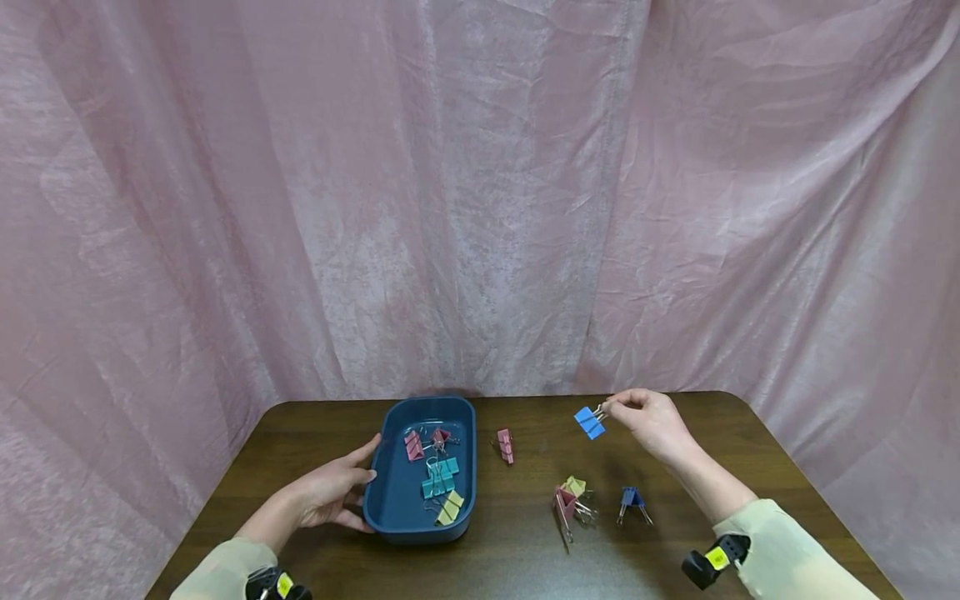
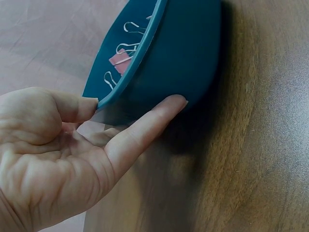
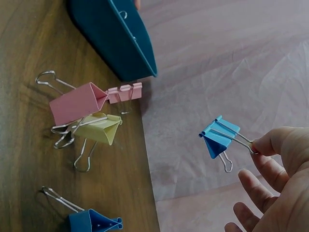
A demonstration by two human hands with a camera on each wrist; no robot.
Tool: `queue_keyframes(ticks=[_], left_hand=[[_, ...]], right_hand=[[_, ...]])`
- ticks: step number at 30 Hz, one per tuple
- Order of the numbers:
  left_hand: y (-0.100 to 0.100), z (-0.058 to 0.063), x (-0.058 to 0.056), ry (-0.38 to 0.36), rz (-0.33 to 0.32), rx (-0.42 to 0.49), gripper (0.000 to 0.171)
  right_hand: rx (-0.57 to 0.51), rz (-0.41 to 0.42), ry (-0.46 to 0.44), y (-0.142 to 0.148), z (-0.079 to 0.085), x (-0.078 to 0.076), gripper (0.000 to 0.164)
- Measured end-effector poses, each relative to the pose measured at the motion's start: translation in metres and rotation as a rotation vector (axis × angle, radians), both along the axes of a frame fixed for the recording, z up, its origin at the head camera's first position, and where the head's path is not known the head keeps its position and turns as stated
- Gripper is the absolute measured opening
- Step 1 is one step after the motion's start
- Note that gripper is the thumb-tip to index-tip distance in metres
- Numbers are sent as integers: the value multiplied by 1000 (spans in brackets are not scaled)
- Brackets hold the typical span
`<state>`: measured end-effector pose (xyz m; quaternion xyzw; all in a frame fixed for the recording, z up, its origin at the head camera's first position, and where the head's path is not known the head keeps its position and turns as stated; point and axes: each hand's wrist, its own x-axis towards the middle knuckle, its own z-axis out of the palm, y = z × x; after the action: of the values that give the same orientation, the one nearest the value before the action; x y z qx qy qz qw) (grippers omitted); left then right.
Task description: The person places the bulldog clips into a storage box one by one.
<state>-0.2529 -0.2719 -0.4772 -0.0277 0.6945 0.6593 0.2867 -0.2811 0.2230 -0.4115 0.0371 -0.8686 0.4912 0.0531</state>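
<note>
My left hand (image 1: 330, 492) rests against the left side of a dark blue plastic box (image 1: 471, 467), fingers spread and fairly straight. In the left wrist view, one digit touches the rim and another lies low along the outer wall. Inside the box are pink binder clips (image 1: 414, 446), teal ones (image 1: 439, 477) and a yellow one (image 1: 450, 508). Above the table's back right, my right hand (image 1: 651, 421) pinches a light blue binder clip (image 3: 223, 137) by a wire handle between thumb and forefinger. Its other fingers are loosely bent, holding nothing.
On the brown wooden table (image 1: 517, 567) a pink clip (image 1: 506, 446) stands right of the box. Nearer the front, a larger pink clip (image 3: 77, 104) and a yellow clip (image 3: 102, 129) lie together, with a dark blue clip (image 1: 632, 498) to their right. A pink curtain (image 1: 450, 208) hangs behind.
</note>
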Motion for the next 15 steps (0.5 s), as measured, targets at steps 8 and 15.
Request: queue_keyframes(ticks=[8, 15], left_hand=[[1, -1, 0, 7, -6, 0, 71], [0, -1, 0, 14, -6, -1, 70]], right_hand=[[-15, 22, -3, -6, 3, -1, 24], [-18, 28, -11, -11, 5, -2, 27]])
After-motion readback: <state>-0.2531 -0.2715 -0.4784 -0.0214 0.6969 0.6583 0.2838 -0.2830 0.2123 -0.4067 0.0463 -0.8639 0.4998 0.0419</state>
